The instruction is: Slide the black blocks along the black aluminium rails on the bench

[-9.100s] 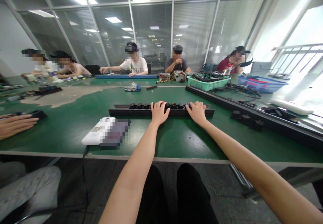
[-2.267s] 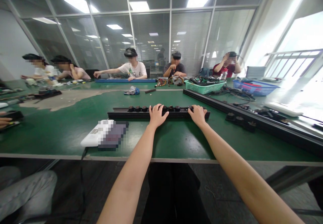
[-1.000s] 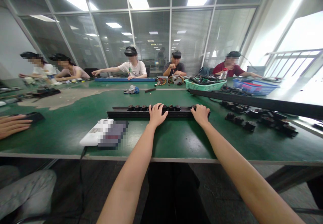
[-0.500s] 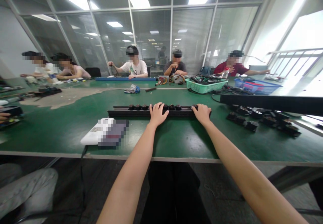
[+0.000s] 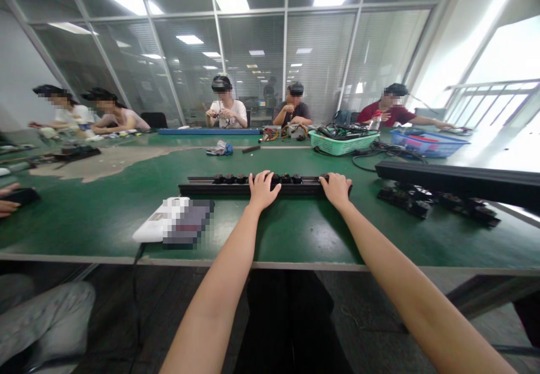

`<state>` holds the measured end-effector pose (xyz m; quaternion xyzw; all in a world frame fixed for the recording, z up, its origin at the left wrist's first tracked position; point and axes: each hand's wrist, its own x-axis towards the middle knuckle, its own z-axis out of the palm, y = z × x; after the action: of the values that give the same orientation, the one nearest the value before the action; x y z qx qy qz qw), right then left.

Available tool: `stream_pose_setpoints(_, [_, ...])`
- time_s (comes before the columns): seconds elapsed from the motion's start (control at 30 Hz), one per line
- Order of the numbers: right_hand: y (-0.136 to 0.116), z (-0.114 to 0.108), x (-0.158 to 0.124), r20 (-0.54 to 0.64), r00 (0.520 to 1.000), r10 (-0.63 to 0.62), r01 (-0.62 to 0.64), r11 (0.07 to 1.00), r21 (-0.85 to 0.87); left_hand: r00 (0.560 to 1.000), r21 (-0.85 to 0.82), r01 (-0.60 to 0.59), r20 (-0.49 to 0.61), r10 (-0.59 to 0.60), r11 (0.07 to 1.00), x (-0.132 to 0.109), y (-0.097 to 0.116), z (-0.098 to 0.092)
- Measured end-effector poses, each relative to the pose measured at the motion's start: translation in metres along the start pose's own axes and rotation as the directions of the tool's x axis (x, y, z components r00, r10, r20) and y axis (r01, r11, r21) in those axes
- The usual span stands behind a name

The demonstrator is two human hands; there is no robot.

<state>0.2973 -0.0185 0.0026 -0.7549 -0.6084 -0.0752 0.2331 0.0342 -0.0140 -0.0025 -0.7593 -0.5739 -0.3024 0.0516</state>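
Note:
A long black rail (image 5: 215,189) lies crosswise on the green table in front of me, with several round black parts (image 5: 230,179) in a row along its top. My left hand (image 5: 264,190) grips it near the middle, fingers over its top and far side, thumb out to the right. At its right end my right hand (image 5: 336,190) is closed round the rail, the fingertips partly hidden. Both palms cover stretches of the rail and perhaps some of the round parts.
To the right, a long black bar (image 5: 459,181) reaches over several small black parts (image 5: 405,201). A white device (image 5: 154,222) with a cable lies at front left. Farther back are a green basket (image 5: 343,143), a blue basket (image 5: 430,144) and a crumpled cloth (image 5: 219,148). Co-workers sit around.
My hands and the rail stay put. The black bar at right has swung, its right end now nearer me. A co-worker opposite has brought both hands together.

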Motion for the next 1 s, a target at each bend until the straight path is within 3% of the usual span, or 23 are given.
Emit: stream_pose_setpoints(1.0, [0.0054,-0.0002,0.0018,0.007,1.0,0.02,-0.02,0.997,0.069,1.0,-0.008,-0.007,-0.01,0.007,1.0,-0.0001,-0.001,0.0003])
